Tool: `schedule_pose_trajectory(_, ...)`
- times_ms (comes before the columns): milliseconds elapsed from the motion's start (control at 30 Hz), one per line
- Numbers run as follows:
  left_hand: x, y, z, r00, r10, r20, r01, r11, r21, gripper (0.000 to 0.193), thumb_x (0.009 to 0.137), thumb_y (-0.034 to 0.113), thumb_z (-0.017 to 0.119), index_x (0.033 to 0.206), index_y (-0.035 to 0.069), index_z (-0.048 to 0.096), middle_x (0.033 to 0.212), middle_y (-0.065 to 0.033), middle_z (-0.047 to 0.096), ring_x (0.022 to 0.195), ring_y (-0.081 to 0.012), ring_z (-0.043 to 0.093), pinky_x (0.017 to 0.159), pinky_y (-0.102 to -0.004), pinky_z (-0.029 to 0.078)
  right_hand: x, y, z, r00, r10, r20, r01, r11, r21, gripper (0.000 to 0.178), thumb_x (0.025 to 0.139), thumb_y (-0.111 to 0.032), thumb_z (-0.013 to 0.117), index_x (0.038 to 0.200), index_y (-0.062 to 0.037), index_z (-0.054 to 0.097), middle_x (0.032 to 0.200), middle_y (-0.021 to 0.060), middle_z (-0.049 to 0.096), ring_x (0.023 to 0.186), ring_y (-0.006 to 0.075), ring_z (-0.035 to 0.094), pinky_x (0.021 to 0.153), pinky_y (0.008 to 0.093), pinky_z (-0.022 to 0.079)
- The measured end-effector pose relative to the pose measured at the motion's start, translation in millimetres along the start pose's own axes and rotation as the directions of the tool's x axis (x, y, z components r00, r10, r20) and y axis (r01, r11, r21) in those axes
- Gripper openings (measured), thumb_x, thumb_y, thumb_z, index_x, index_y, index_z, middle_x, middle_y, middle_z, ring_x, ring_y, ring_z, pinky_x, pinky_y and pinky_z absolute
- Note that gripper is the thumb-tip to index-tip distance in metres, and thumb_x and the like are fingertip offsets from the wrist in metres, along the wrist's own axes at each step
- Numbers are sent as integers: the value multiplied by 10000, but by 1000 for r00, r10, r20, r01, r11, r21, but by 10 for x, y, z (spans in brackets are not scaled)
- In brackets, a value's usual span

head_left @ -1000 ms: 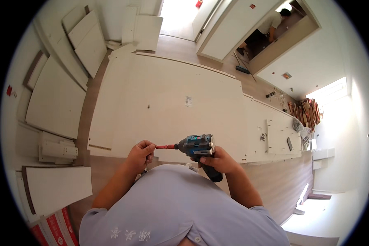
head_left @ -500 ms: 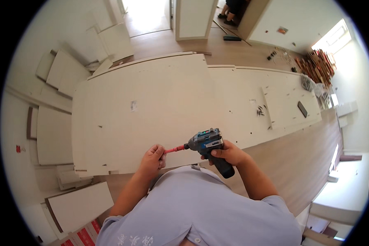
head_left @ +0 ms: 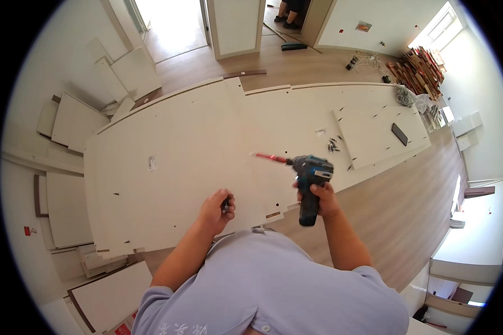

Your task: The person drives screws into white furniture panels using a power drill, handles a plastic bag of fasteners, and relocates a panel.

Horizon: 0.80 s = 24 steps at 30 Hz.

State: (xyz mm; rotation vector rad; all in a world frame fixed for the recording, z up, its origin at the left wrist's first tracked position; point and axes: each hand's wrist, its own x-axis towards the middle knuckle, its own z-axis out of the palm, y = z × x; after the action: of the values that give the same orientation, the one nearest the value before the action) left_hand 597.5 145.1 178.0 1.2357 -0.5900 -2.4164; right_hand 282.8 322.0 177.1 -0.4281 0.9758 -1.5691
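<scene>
My right hand (head_left: 323, 199) is wrapped around the grip of a black and blue cordless screwdriver (head_left: 313, 167). Its long red bit (head_left: 271, 158) points left over a large white panel (head_left: 207, 128). Near the panel's front edge, my left hand (head_left: 217, 209) is curled closed, with small dark fittings (head_left: 226, 205) showing between thumb and fingers; the rest is hidden in the palm. A loose group of similar dark fittings (head_left: 333, 145) lies on the panel to the right. Several dark pegs stand in a smaller white board (head_left: 374, 131) stacked on top.
A dark phone (head_left: 399, 134) lies on the smaller board. White boards (head_left: 78, 123) lean along the left wall. At the far right are a pile of wood strips (head_left: 419, 72) and a plastic bag (head_left: 405, 96). A person's legs (head_left: 288, 14) show in the far doorway, near a broom (head_left: 293, 47).
My left hand has let go of the red bit and is now apart from it. The screwdriver has moved right and turned more upright. The view has shifted slightly.
</scene>
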Motion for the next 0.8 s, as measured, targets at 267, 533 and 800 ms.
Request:
schedule_pose_trajectory(267, -614, -12, -889, 914, 281, -291, -265, 960, 94, 141, 1090, 222, 564, 1021, 112, 620, 770, 5, 559, 616, -103, 515, 504, -266, 414, 627, 107, -995, 893, -450, -23, 120, 287, -951, 571, 802, 19, 730, 1355, -90, 639, 1213, 125, 741, 1084, 242, 722, 952, 368, 556)
schedule_pose_trajectory(533, -1558, -406, -1805, 865, 158, -477, -73, 979, 192, 397, 1098, 485, 563, 1021, 100, 619, 626, 47, 425, 491, -75, 377, 434, -249, 286, 1122, 499, -1251, 923, -305, 237, 171, -227, -959, 610, 737, 4, 748, 1326, -113, 640, 1316, 128, 694, 1232, 363, 641, 1044, 468, 504)
schedule_pose_trajectory(800, -1468, -677, -2366, 715, 94, -693, -209, 974, -84, 582, 1032, 638, 598, 1109, 63, 640, 612, 78, 332, 488, -68, 305, 437, -236, 231, 947, 497, -739, 896, -424, 128, 144, 6, -990, 489, 813, -61, 783, 1288, -94, 674, 1382, 128, 655, 1286, 355, 603, 1114, 457, 475)
